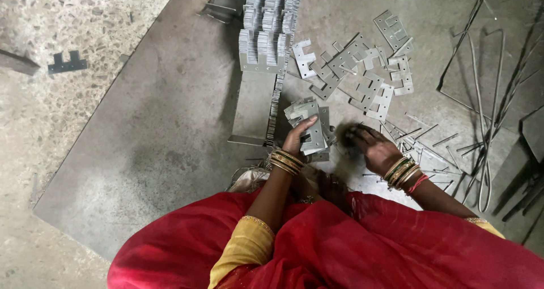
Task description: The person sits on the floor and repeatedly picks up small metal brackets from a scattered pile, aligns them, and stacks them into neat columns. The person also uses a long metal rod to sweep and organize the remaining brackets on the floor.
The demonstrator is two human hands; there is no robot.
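Grey sheet metal (pixel 158 136) covers the floor, and everything sits on it. Take the upright stack (pixel 269 22) of stamped plates as the landmark: it runs away from the person in tidy rows on edge, with a flat tray (pixel 252 107) lying at its near end.

Left hand (pixel 297 139) is just past the tray's near right corner, fingers curled round a bundle (pixel 310 124) of the same notched plates, gripped firmly, thumb over the top. The bundle's long side runs roughly parallel with the stack, pointing up and away from the person.

Right hand (pixel 371 147) is down on the sheet, further right of the stack, and it is blurred. Fingers look spread and low, but whether it has a plate pinched I cannot tell.

Loose plates (pixel 362 68) lie scattered to the right of the stack, flat and at all angles, some overlapping. They lie ahead of the right hand and slightly towards the stack, so the right hand is the nearer one to them; the left is nearer the tray. Thin offcut strips (pixel 430 141) litter the sheet beside the right wrist, and bent rods (pixel 490 113) lie far right. One dark plate (pixel 67 62) sits alone on the speckled floor, well left of the stack.
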